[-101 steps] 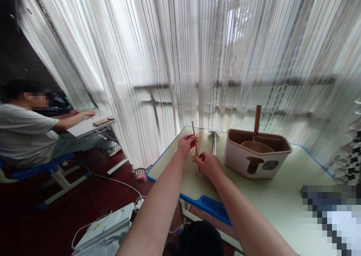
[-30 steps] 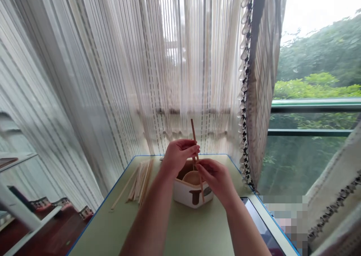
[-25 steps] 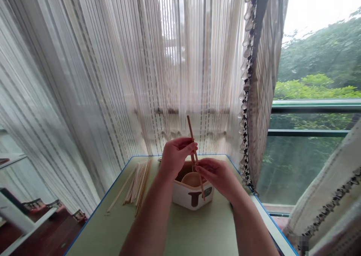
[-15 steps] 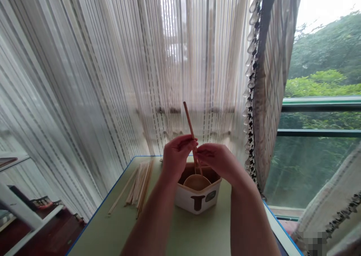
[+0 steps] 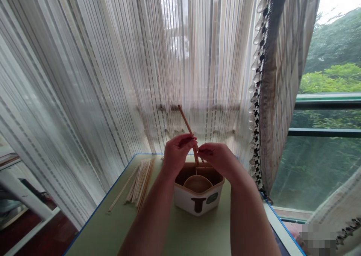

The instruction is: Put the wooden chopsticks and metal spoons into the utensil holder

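Both hands meet above a cream utensil holder (image 5: 198,201) with brown inner compartments, standing on a pale green table (image 5: 113,229). My left hand (image 5: 177,153) pinches a brown chopstick (image 5: 184,121) that slants up and to the left. My right hand (image 5: 217,159) grips the same chopstick lower down, fingers curled. The chopstick's lower end points into the holder's rear compartment. A round wooden scoop (image 5: 197,183) lies in the holder's front part.
Several pale wooden chopsticks (image 5: 139,181) lie loose on the table left of the holder. Sheer striped curtains hang right behind the table. A beaded brown curtain (image 5: 270,98) hangs at the right, beside a window with a green railing. The table has a blue edge.
The view swung right from the table's left corner to the holder. Both hands carried the chopstick over the holder; my right hand rose to meet the left, and the stick tilted further left.
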Tool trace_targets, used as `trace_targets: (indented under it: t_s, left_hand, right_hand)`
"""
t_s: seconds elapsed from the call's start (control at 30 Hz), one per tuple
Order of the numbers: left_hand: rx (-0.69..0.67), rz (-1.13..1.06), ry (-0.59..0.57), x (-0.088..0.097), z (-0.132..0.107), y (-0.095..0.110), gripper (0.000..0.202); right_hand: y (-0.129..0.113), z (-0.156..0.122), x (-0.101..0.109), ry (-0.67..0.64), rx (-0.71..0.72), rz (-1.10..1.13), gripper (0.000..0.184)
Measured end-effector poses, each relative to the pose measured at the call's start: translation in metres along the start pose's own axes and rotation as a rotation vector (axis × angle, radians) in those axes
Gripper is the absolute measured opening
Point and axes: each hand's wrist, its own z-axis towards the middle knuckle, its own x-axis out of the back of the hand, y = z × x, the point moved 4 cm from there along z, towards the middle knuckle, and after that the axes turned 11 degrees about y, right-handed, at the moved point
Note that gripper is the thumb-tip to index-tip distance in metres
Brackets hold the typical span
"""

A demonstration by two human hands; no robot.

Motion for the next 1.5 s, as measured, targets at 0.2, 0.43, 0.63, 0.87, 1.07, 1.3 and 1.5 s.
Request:
trace_targets:
  t_s: [0.2,0.43,0.63,0.87,1.07,1.3,1.5]
  left_hand:
    - [-0.081,0.078,-0.023,-0.01,0.002,0.012,0.021]
    - [-0.195,0.207,0.02,-0.011,0.005,0.016,0.019]
    - [-0.166,0.136,0.075,-0.005,0.01,0.012,0.022]
    - [-0.102,0.216,0.022,-0.003,0.015,-0.001,0.022]
    - [-0.03,0.112,-0.002,0.002,0.022,-0.013,0.027]
    - [0.028,0.112,-0.074,0.0,0.02,-0.013,0.027]
    - [0.008,0.147,-0.114,-0.003,0.017,-0.011,0.026]
  right_hand:
    - [-0.002,0.004,0.007,0.062,0.009,-0.017,0.01]
    - [0.008,0.006,-0.004,0.007,-0.004,-0.044,0.01]
    - [0.019,0.006,-0.011,-0.052,-0.056,-0.14,0.007]
    - [0.037,0.003,-0.012,-0.111,-0.092,-0.175,0.003]
    - [0.04,0.005,-0.005,-0.096,-0.073,-0.078,0.013]
    - [0.029,0.006,-0.005,-0.084,-0.067,-0.035,0.016]
    - [0.026,0.008,-0.01,-0.108,-0.023,-0.047,0.015]
